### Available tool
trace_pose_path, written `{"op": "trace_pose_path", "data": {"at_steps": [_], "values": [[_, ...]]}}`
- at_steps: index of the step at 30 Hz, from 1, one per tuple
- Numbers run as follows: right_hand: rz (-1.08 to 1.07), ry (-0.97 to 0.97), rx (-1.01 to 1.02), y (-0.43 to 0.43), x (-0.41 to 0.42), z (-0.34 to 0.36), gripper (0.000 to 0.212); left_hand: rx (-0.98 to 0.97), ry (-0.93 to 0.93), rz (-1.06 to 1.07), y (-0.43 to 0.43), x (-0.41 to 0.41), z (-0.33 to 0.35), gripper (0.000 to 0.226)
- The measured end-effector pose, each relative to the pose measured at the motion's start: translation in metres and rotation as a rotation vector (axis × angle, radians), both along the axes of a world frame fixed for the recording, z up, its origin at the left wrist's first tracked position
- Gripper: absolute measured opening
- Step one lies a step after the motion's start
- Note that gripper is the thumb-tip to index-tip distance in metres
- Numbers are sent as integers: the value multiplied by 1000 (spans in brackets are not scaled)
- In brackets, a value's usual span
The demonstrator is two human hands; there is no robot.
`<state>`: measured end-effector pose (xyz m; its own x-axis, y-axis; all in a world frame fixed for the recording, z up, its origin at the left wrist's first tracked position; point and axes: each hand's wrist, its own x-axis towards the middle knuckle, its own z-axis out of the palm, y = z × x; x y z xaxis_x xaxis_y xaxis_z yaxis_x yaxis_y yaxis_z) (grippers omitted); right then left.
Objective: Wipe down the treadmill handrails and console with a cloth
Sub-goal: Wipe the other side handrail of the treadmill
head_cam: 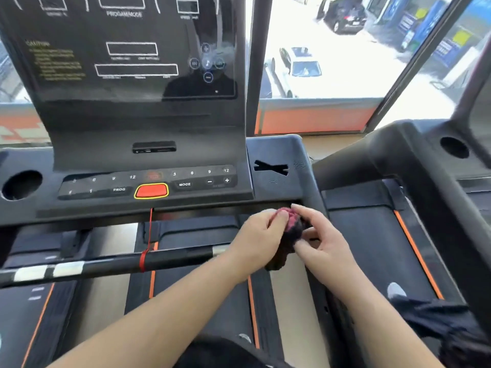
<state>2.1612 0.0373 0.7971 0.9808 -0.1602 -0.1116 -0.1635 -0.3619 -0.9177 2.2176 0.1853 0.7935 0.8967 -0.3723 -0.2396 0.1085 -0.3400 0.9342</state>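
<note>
A dark cloth with pink patches is bunched between both hands, just below the right end of the treadmill console. My left hand grips its left side, thumb on top. My right hand pinches its right side with curled fingers. The cloth hangs over the right end of the black front handrail, which crosses the view from the left. The dark right handrail runs down from the console's right corner, just behind the cloth.
A red stop button and a red safety cord sit at the console's middle. Cup holes flank the panel. A second treadmill stands to the right. Windows lie behind, and the belt below.
</note>
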Motion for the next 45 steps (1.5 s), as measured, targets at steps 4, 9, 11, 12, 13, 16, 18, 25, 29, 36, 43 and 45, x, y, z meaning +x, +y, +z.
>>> {"op": "trace_pose_path", "data": {"at_steps": [4, 9, 11, 12, 13, 16, 18, 25, 29, 36, 43, 45], "values": [[-54, -40, 3, -21, 14, 16, 31, -5, 127, -192, 7, 16, 30, 19], [-235, -98, -65, -35, 54, 31, 23, 175, -8, -295, 9, 61, 42, 30], [-284, -83, -104, -39, 85, 34, 38, 191, -58, -215, 6, 90, 43, 24], [-300, -70, -113, -40, 102, 35, 41, 197, -84, -169, 4, 105, 45, 24], [-313, -58, -112, -41, 119, 36, 38, 225, -130, -118, 2, 121, 45, 28], [-351, -63, -32, -40, 158, 27, 18, 536, -581, 0, -8, 149, 37, 48], [-347, -79, -142, -40, 163, 19, 30, 603, -780, -122, -25, 147, 22, 50], [-214, 436, -586, -59, 133, -29, 56, 938, -495, -514, -85, 138, -69, 72], [-165, 476, -667, -56, 131, -34, 62, 922, -547, -539, -87, 209, -66, 71], [-158, 527, -726, -66, 141, -30, 49, 953, -555, -569, -74, 198, -55, 73], [-146, 560, -713, -69, 148, -29, 45, 814, -648, -808, -63, 188, -45, 57], [-153, 503, -666, -64, 147, -32, 52, 804, -788, -716, -73, 222, -44, 51]]}}
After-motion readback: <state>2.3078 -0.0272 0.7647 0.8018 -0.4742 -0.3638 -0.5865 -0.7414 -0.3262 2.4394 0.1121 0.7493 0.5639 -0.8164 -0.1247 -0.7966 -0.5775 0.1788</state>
